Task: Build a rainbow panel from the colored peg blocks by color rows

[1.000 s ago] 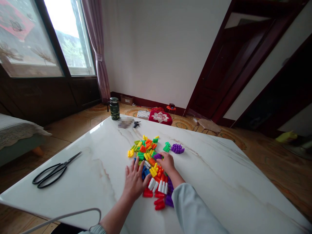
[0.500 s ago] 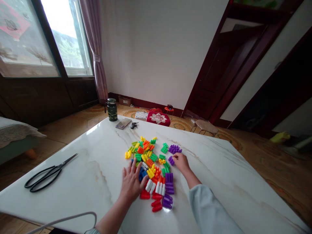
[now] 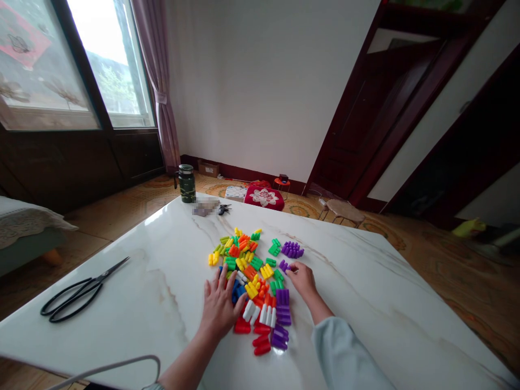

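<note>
A heap of plastic bullet-shaped building blocks (image 3: 244, 260) in yellow, green, orange, white, blue, red and purple spreads over the middle of the table. My left hand (image 3: 220, 303) rests palm down on the heap's left side, fingers spread, over blue blocks (image 3: 239, 292) that it partly hides. On the right side, the fingertips of my right hand (image 3: 301, 277) pinch a small purple block (image 3: 283, 265); the fingers cover part of it. Just beyond lies a cluster of purple blocks (image 3: 292, 249). Closer to me are more purple blocks (image 3: 283, 306), white blocks (image 3: 267, 315) and red blocks (image 3: 261, 344).
Black-handled scissors (image 3: 77, 295) lie on the marble-patterned table (image 3: 162, 303) at left. A green flask (image 3: 187, 184), a pixelated flat object (image 3: 205, 207) and keys (image 3: 224, 209) sit at the far edge. A grey cable (image 3: 117, 360) curves across the near left corner.
My right hand has shifted slightly toward me, its fingers still at the small purple block. A yellow block beside it now lies turned on its side. My left hand stays put.
</note>
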Action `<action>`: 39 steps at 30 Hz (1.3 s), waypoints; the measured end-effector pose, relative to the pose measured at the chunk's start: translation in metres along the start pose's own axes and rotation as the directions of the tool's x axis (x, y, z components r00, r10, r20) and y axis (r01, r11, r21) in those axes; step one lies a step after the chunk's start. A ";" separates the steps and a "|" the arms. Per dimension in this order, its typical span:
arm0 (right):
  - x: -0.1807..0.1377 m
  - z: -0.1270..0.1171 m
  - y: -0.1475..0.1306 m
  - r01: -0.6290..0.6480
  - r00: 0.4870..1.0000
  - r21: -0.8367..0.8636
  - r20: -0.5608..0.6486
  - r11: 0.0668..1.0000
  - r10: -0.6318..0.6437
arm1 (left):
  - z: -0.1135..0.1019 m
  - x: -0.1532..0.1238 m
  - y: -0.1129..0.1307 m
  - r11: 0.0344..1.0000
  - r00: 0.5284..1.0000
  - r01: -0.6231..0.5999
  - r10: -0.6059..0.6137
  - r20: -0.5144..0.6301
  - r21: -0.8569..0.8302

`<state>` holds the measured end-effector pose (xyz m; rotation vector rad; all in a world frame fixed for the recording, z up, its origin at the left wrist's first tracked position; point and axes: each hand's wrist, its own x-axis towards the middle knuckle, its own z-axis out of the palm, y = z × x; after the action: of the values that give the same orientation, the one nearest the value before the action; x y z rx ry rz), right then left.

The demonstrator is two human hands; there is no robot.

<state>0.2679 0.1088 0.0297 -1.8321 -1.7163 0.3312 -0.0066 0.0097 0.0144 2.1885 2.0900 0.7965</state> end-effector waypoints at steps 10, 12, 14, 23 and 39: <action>0.026 0.020 -0.002 -0.031 0.976 0.097 -0.212 0.995 0.051 | -0.004 0.000 0.002 1.000 1.000 0.011 -0.011 0.018 0.008; 0.021 0.021 0.001 -0.005 0.962 0.089 -0.272 0.996 0.029 | -0.006 0.000 0.002 1.000 1.000 0.016 -0.016 0.025 0.007; 0.012 0.023 0.004 0.044 0.957 0.054 -0.287 0.998 -0.027 | -0.005 0.000 0.002 1.000 0.999 0.016 -0.017 0.027 0.006; 0.000 0.031 0.002 0.176 0.978 0.049 -0.118 0.983 -0.169 | -0.001 0.000 0.001 1.000 1.000 0.009 -0.010 0.019 0.014; 0.003 0.032 -0.001 0.299 0.951 0.023 -0.089 0.954 -0.296 | 0.002 -0.001 -0.001 1.000 1.000 -0.001 0.001 0.009 0.024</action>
<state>0.2496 0.1198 0.0062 -1.5096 -1.8795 0.1562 -0.0068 0.0096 0.0124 2.2007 2.1052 0.7646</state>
